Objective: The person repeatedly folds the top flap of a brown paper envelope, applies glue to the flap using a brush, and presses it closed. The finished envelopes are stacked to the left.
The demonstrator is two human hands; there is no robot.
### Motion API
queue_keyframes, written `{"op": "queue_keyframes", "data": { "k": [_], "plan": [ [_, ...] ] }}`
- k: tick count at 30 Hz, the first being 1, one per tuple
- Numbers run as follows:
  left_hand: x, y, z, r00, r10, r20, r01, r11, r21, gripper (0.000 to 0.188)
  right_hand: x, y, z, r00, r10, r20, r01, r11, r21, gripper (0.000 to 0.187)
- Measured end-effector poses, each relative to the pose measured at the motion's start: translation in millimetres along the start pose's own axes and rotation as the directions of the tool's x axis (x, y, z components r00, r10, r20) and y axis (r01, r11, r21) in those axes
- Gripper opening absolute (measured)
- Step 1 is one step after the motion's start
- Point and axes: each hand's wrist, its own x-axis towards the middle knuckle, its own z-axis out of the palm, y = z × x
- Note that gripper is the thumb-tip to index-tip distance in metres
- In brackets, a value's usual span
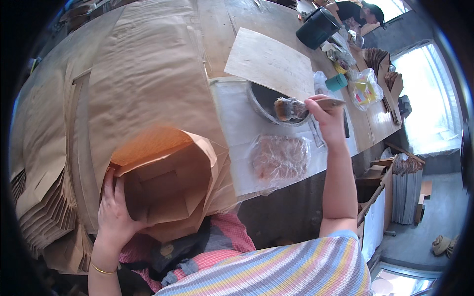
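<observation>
My left hand [116, 211] grips the near left edge of an opened brown paper bag [165, 192], thumb toward the inside and fingers along the outer side. The bag's mouth faces me, and an orange-brown flap [150, 148] shows along its top. On the right, my right hand [323, 116] is closed around the handle of a wide brush [291, 108]. The brush's bristle end is over the rim of a dark round basin [264, 111], partly covered by a pale board [269, 64]. What the basin holds is hard to make out.
A plastic-wrapped brown block [280, 158] lies on white sheeting near the basin. Folded paper bags [47, 212] are stacked at left. Farther right are a green cup [336, 82], plastic bags [365, 89] and a black bucket [318, 28]. Another person [363, 15] is at the far end.
</observation>
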Motion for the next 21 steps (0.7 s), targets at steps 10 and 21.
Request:
{"op": "queue_keyframes", "data": {
  "k": [10, 21],
  "plan": [
    [16, 11, 0, 0.987, 0.028, 0.159, -0.03, 0.999, 0.011, 0.124, 24, 25, -64, 0.906, 0.286, 0.311, -0.367, 0.898, 0.243, 0.016],
    [21, -31, 12, 0.986, 0.151, 0.069, -0.098, 0.867, -0.488, 0.136, -113, -125, 218, 0.94, -0.082, 0.331, -0.072, 0.901, 0.427, 0.012]
  ]
}}
